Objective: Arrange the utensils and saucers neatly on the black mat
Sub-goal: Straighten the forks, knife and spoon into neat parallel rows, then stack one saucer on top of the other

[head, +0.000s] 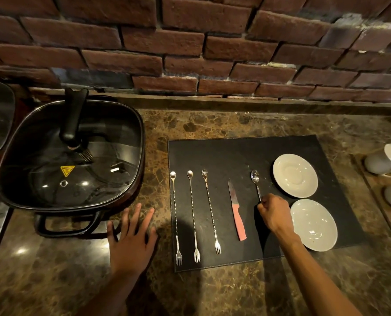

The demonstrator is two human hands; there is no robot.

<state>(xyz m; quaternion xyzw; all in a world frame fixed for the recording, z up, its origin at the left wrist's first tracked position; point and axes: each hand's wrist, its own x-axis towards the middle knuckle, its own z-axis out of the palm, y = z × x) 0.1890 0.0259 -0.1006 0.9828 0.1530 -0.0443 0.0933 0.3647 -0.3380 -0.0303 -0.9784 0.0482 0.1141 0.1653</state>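
A black mat (235, 153) lies on the marble counter. Three long twisted bar spoons with fork ends (176, 215) (193, 215) (211, 210) lie side by side on its left part. To their right is a knife with a pink handle (236, 210). My right hand (273, 215) is shut on the handle of a small teaspoon (255, 179), whose bowl points away from me and rests on the mat. Two white saucers (295, 175) (314, 224) sit on the mat's right side, one behind the other. My left hand (132, 240) rests flat on the counter, fingers spread, left of the mat.
A black electric pan with a glass lid (71, 153) stands at the left, its handle near my left hand. White cups (385, 158) lie in a tray at the right edge. A brick wall runs along the back of the counter.
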